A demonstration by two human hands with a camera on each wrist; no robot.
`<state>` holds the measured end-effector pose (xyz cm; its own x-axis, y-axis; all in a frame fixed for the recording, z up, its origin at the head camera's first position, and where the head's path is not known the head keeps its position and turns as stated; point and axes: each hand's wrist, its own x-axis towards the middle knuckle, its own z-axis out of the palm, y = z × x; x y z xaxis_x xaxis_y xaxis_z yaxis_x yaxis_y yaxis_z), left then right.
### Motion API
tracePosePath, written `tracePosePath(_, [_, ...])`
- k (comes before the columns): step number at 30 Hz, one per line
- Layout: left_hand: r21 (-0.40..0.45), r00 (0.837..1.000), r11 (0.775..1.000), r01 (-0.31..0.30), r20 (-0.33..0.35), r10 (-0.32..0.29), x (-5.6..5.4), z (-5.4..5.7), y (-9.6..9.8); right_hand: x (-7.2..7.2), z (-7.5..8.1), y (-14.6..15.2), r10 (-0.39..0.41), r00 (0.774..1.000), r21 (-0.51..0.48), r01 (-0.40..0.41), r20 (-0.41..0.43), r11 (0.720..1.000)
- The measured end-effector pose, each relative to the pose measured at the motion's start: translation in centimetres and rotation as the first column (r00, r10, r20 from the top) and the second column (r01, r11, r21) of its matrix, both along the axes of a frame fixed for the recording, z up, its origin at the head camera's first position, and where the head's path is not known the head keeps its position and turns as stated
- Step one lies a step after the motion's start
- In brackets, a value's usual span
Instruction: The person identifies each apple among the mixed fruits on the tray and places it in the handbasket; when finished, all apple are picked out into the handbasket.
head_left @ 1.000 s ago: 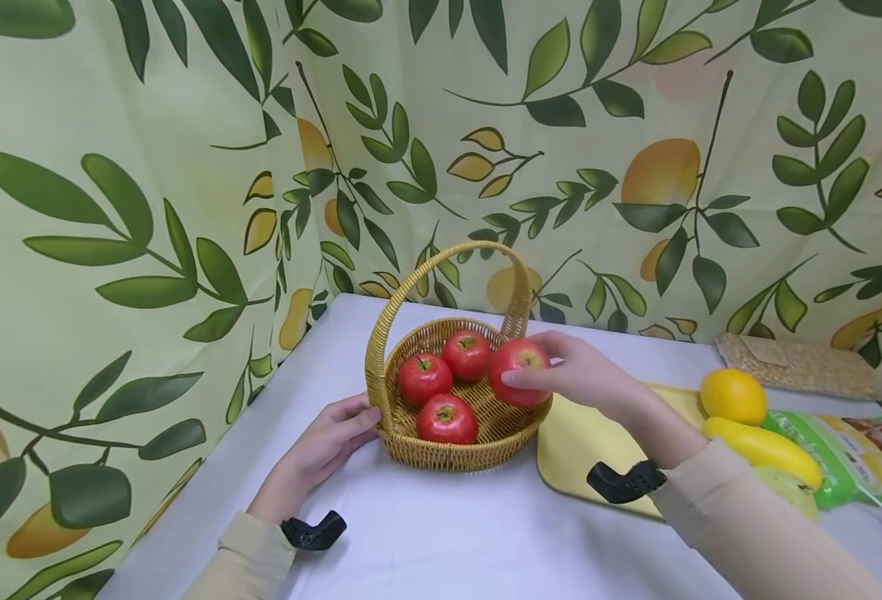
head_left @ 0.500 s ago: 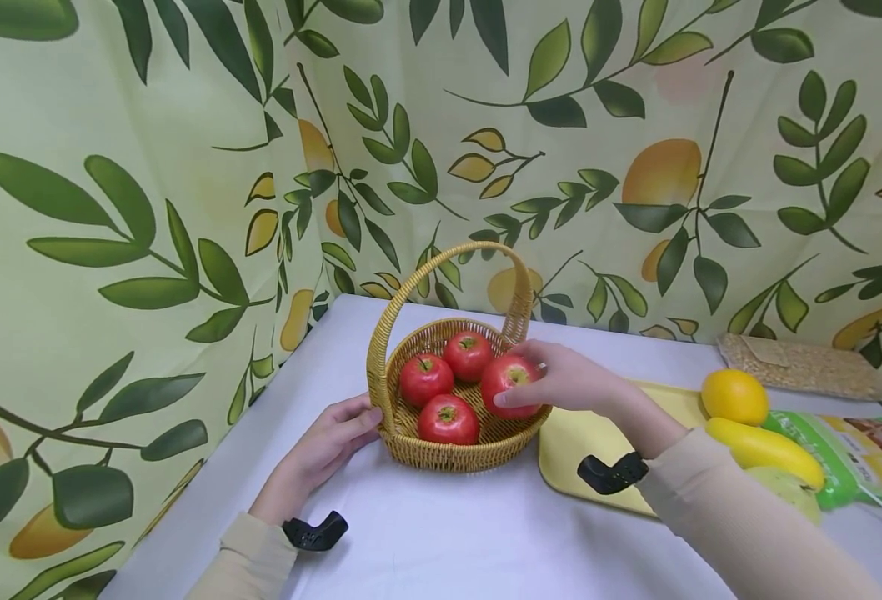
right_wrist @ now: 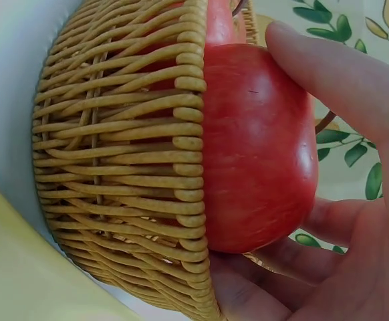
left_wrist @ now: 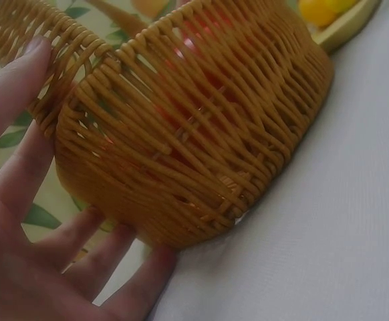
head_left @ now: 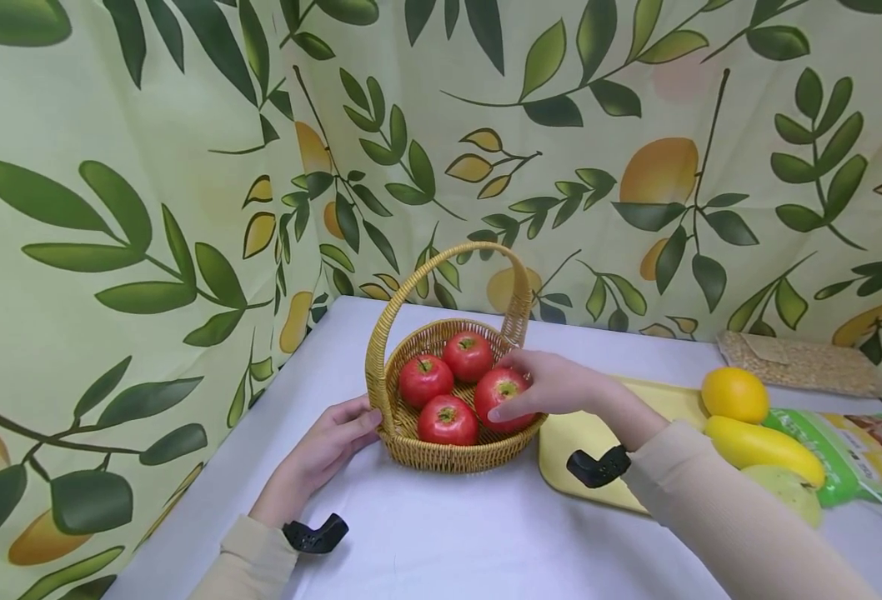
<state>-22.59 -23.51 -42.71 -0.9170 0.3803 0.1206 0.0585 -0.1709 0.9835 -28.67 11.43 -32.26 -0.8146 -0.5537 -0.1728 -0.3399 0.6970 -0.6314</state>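
A round wicker basket (head_left: 448,457) with a tall hooped handle stands on the white table. My left hand (head_left: 339,439) steadies its left side. In the left wrist view, the thumb lies on the woven base of the handle and the other fingers reach along the basket's side. My right hand (head_left: 561,385) holds a red apple (head_left: 495,395) at the right of the basket, thumb and fingers on either side of it. Seen from the right wrist, this apple (right_wrist: 258,147) sits partly below the rim. Inside the basket lie three more red apples, one of them the front apple (head_left: 447,420).
A yellow tray (head_left: 587,467) lies right of the basket, partly under the right forearm. Near its right end are an orange (head_left: 735,396), a yellow mango-like fruit (head_left: 767,450) and a pale green fruit (head_left: 789,493). Further right lie a green food bag (head_left: 834,467) and a grain pack (head_left: 809,367).
My right hand has moved left and down with its apple, from over the basket's right rim to inside it. The left hand and the basket stay put.
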Motion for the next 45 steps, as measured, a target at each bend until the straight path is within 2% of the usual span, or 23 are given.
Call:
tracePosePath(6, [0.003, 1.000, 1.000, -0.006, 0.004, 0.006, 0.0, -0.1, 0.0, -0.5, -0.1, -0.5, 0.021, 1.000, 0.064, -0.020, -0.009, 0.998])
tracePosePath(12, [-0.001, 1.000, 1.000, -0.004, 0.008, 0.004, 0.0, -0.1, 0.0, -1.1, 0.0, -0.9, 0.040, 0.999, 0.106, -0.042, 0.021, 0.993])
tracePosePath(18, [0.002, 1.000, 1.000, 0.005, -0.013, -0.005, 0.0, -0.1, -0.1, -1.4, 0.1, -1.4, 0.045, 0.999, 0.151, -0.049, 0.030, 0.987])
tracePosePath(26, [0.005, 1.000, 1.000, 0.010, -0.005, -0.010, -0.1, 0.0, 0.1, -1.6, -0.4, -1.8, 0.013, 0.999, 0.193, -0.022, 0.045, 0.981])
tracePosePath(35, [0.010, 1.000, 1.000, -0.002, 0.014, 0.002, 0.1, -0.1, 0.0, -1.4, -0.1, -2.3, 0.041, 0.999, 0.271, -0.047, 0.030, 0.961])
tracePosePath(40, [0.002, 1.000, 1.000, -0.013, 0.019, 0.013, 0.2, 0.1, 0.0, -1.2, 0.4, -2.1, 0.053, 0.998, 0.261, -0.061, 0.040, 0.963])
tracePosePath(45, [-0.003, 0.999, 1.000, -0.022, 0.030, 0.022, 0.2, 0.1, 0.1, -0.8, 0.8, -1.2, 0.067, 0.998, 0.201, -0.064, -0.009, 0.978])
